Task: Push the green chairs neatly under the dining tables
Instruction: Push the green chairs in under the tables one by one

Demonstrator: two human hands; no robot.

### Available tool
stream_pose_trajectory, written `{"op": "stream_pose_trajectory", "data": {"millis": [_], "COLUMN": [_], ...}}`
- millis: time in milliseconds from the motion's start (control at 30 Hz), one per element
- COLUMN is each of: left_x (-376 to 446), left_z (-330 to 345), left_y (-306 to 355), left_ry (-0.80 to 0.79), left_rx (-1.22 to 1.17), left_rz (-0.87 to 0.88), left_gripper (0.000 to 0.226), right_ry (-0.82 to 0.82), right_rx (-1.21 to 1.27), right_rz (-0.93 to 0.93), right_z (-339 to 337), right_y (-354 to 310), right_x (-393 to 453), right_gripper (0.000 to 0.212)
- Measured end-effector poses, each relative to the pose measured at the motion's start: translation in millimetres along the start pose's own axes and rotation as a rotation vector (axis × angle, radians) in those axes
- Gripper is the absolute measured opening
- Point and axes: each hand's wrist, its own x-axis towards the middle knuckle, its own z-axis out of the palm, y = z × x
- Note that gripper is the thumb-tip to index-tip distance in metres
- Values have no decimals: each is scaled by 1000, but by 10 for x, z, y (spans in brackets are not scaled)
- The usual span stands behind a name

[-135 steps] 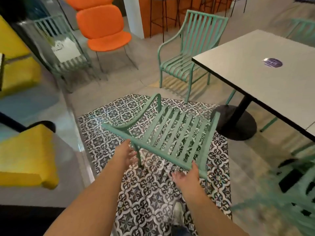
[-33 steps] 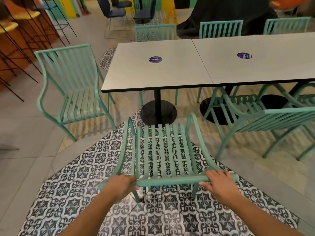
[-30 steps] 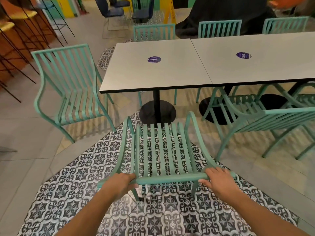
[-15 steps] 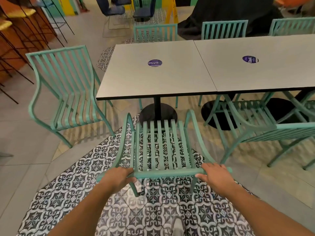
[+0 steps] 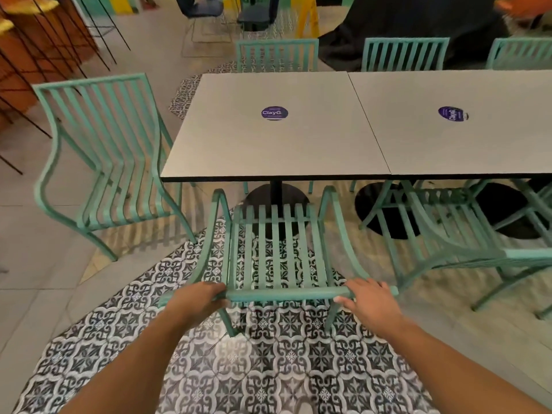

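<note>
Head view: left hand (image 5: 199,298) curled round the top rail of the green chair (image 5: 276,255), near the rail's left end. Right hand (image 5: 369,298) gripping the same rail near its right end, fingers over the top and thumb toward the middle. Chair upright on the patterned floor tiles (image 5: 263,369), facing the left surface (image 5: 268,130), front of the seat just short of its near edge, above the black round base (image 5: 276,201). Armrest tips close to that edge, not yet under it. Purple round sticker (image 5: 274,112) near the middle of this surface. Second surface (image 5: 466,124) butted against it on the right. Another green chair (image 5: 107,162) off to the left, well clear of the edge, turned at an angle. One more chair (image 5: 457,234) on the right, partly under the second surface.
</note>
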Motion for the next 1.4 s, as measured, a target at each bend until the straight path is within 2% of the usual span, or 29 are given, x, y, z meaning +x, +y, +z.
{"op": "stream_pose_trajectory", "data": {"millis": [133, 267, 500, 833, 1400], "left_x": [158, 313, 509, 639, 738], "left_z": [-138, -295, -417, -465, -464], "left_y": [-21, -91, -236, -261, 66], "left_ry": [36, 63, 86, 132, 128], "left_rx": [34, 119, 115, 114, 92], "left_rz": [11, 12, -5, -7, -60], "left_gripper": [31, 34, 35, 30, 35], "right_ry": [29, 38, 23, 12, 16], "right_rx": [-29, -19, -12, -6, -19], "right_rz": [69, 149, 217, 205, 208], "right_z": [-77, -178, -248, -316, -373], "right_y": [-27, -134, -246, -273, 41], "right_x": [190, 357, 592, 658, 795], "right_gripper": [63, 57, 59, 55, 57]}}
